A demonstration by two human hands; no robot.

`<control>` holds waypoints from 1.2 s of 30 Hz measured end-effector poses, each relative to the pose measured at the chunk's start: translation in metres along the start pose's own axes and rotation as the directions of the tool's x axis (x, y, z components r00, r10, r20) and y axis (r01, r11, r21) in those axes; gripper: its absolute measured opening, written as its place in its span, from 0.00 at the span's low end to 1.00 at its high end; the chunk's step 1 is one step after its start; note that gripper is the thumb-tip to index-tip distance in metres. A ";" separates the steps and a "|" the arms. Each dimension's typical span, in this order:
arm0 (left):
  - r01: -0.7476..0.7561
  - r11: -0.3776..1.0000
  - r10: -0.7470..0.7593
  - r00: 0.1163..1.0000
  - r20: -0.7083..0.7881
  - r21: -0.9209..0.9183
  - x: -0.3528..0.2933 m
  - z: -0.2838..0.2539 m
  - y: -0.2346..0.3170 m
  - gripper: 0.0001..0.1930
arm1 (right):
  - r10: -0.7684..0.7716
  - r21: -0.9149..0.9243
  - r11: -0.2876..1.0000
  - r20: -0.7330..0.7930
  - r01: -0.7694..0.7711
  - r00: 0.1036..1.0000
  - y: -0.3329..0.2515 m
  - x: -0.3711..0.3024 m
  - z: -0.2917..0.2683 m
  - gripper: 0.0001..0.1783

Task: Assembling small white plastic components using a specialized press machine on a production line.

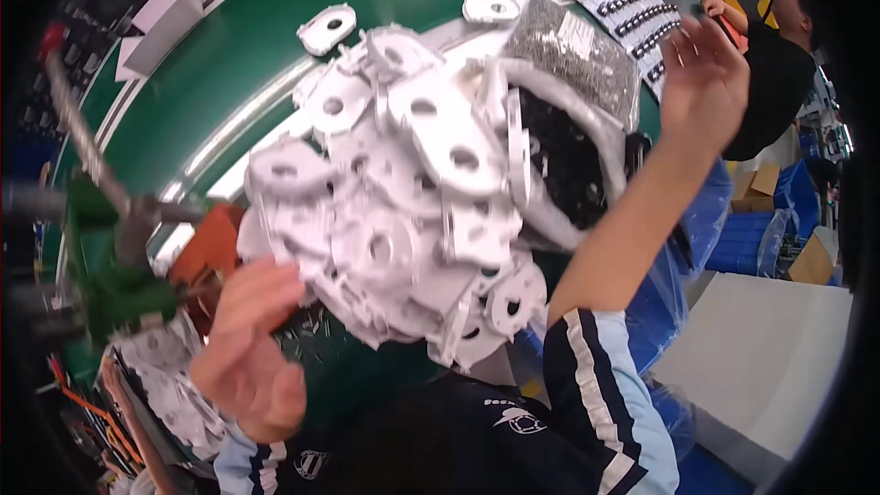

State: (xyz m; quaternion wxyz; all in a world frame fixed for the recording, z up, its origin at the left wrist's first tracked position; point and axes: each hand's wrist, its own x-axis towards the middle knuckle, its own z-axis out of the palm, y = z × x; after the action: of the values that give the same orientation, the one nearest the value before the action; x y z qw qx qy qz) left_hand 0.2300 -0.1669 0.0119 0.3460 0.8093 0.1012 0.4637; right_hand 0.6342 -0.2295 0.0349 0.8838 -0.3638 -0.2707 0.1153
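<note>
At the far left stood a green machine (119, 266), blurred, with a white box (165, 23) beyond it and more white parts (170, 385) below. Next came an orange bin (206, 243). The left hand (249, 348) was beside the heap's lower left edge, thumb well apart from the fingers, the grip wide and nothing seen in it; blur hid whether its fingertips touched the heap. Small metal bits (312, 335) lay just right of it. The heap (394, 183) of white parts filled the middle of the green table (252, 46), two loose parts beyond it. To its right were an open bag of black bits (564, 160), a closed bag (577, 55) and a sheet (623, 5) with rows of dark knobs. The right hand (704, 82) was raised near these, fingers loosely spread, apparently holding nothing. Farther right were a co-worker (775, 82), blue crates (738, 243) and a large white block (752, 357)
</note>
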 end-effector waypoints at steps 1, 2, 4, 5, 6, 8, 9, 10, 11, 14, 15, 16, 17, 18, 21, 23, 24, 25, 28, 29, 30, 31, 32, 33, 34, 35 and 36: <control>0.016 1.000 -0.015 1.000 0.017 -0.026 0.006 -0.004 -0.004 0.24 | 0.025 0.044 0.999 0.113 -0.030 0.993 -0.009 0.005 -0.005 0.14; 0.068 0.996 -0.067 0.998 0.023 -0.053 0.008 -0.007 -0.008 0.24 | 0.011 -0.042 0.999 0.161 -0.005 0.987 -0.016 0.008 0.006 0.14; 0.283 0.955 -0.279 0.959 0.051 -0.093 0.020 -0.029 0.005 0.19 | -0.032 -0.188 0.980 0.177 0.066 0.984 0.017 0.034 0.060 0.13; 0.478 0.856 -0.474 0.878 0.066 -0.197 0.004 -0.017 -0.011 0.17 | -0.085 -0.471 0.865 0.205 0.174 0.975 0.025 0.046 0.067 0.13; 0.578 0.771 -0.590 0.807 0.041 -0.267 0.000 -0.015 -0.008 0.16 | 0.074 -0.645 0.761 0.180 0.061 0.981 0.041 0.067 0.086 0.13; 0.731 0.680 -0.715 0.678 0.171 -0.061 0.015 -0.024 0.016 0.14 | 0.122 -0.847 0.484 0.315 0.221 0.941 0.101 0.127 0.090 0.12; 0.700 0.713 -0.688 0.693 0.216 0.029 0.027 -0.028 0.022 0.14 | 0.121 -0.926 0.208 0.344 0.315 0.931 0.133 0.147 0.093 0.14; 0.756 0.655 -0.731 0.635 0.251 -0.006 0.035 -0.033 0.029 0.15 | 0.141 -0.888 0.079 0.460 0.453 0.877 0.171 0.171 0.086 0.16; 0.806 0.591 -0.765 0.575 0.292 -0.038 0.042 -0.040 0.036 0.15 | 0.177 -0.816 -0.050 0.561 0.576 0.809 0.203 0.189 0.079 0.18; 0.943 0.318 -0.925 0.332 0.186 -0.101 0.066 -0.063 0.060 0.12 | 0.405 -0.698 -0.337 0.498 0.632 0.767 0.311 0.208 0.088 0.28; 0.983 0.153 -0.947 0.175 0.269 -0.102 0.046 -0.079 0.063 0.15 | 0.398 -0.698 -0.307 0.524 0.647 0.753 0.340 0.218 0.091 0.28; 0.995 -0.029 -0.935 0.007 0.356 -0.094 0.018 -0.094 0.071 0.18 | 0.341 -0.713 -0.357 0.503 0.604 0.794 0.368 0.225 0.089 0.26; 0.999 0.036 -0.967 0.040 0.252 -0.023 -0.006 -0.099 0.083 0.18 | 0.292 -0.724 -0.405 0.477 0.559 0.829 0.391 0.227 0.085 0.24; 0.994 0.090 -0.984 0.080 0.156 0.058 -0.028 -0.098 0.095 0.17 | 0.262 -0.741 -0.405 0.468 0.536 0.844 0.407 0.231 0.081 0.24; 0.993 0.005 -0.943 0.044 -0.331 0.117 -0.072 -0.075 0.133 0.10 | 0.427 -0.948 -0.191 0.154 0.255 0.891 0.431 0.257 0.068 0.23; 0.988 -0.038 -0.949 0.011 -0.316 0.148 -0.062 -0.070 0.138 0.11 | 0.348 -0.893 -0.236 0.290 0.383 0.892 0.430 0.266 0.066 0.19; 0.982 -0.047 -0.957 0.008 -0.289 0.183 -0.058 -0.069 0.138 0.11 | 0.315 -0.863 -0.275 0.336 0.424 0.888 0.430 0.271 0.062 0.11; 0.974 -0.053 -0.965 0.006 -0.262 0.218 -0.053 -0.069 0.138 0.11 | 0.331 -0.860 -0.279 0.333 0.428 0.883 0.433 0.273 0.061 0.11; 0.947 -0.044 -0.987 0.008 -0.159 0.318 -0.046 -0.069 0.133 0.12 | 0.453 -0.754 -0.288 0.436 0.591 0.778 0.434 0.272 0.055 0.10; 0.937 -0.033 -0.993 0.010 -0.121 0.348 -0.046 -0.069 0.130 0.12 | 0.462 -0.747 -0.299 0.431 0.593 0.776 0.431 0.272 0.051 0.10; 0.921 -0.037 -0.995 0.001 -0.095 0.389 -0.045 -0.070 0.133 0.13 | 0.545 -0.730 -0.184 0.482 0.658 0.686 0.417 0.255 0.069 0.09; 0.905 -0.035 -0.998 -0.007 -0.067 0.425 -0.045 -0.070 0.137 0.14 | 0.611 -0.704 -0.064 0.533 0.707 0.585 0.402 0.243 0.085 0.10; 0.896 -0.318 -0.757 -0.437 -0.485 -0.310 -0.180 -0.076 0.178 0.13 | 0.615 -0.709 -0.056 0.530 0.703 0.583 0.388 0.238 0.101 0.10; 0.890 -0.327 -0.766 -0.447 -0.462 -0.318 -0.180 -0.074 0.175 0.13 | 0.539 -0.695 -0.117 0.556 0.710 0.633 0.372 0.236 0.109 0.15; 0.897 -0.362 -0.805 -0.439 -0.400 -0.256 -0.165 -0.078 0.167 0.13 | 0.454 -0.689 -0.168 0.581 0.705 0.676 0.365 0.235 0.110 0.22; 0.902 -0.384 -0.839 -0.429 -0.335 -0.195 -0.144 -0.084 0.150 0.12 | 0.456 -0.681 -0.180 0.582 0.710 0.673 0.365 0.238 0.107 0.22; 0.907 -0.400 -0.866 -0.421 -0.269 -0.133 -0.122 -0.091 0.134 0.12 | 0.449 -0.612 -0.310 0.580 0.727 0.680 0.370 0.245 0.101 0.28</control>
State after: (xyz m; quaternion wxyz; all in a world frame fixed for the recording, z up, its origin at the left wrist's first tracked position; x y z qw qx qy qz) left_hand 0.0673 -0.2824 0.0468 0.4935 0.3135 0.8093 0.0558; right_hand 0.7774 0.1894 -0.0704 0.0315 -0.7844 -0.5976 -0.1628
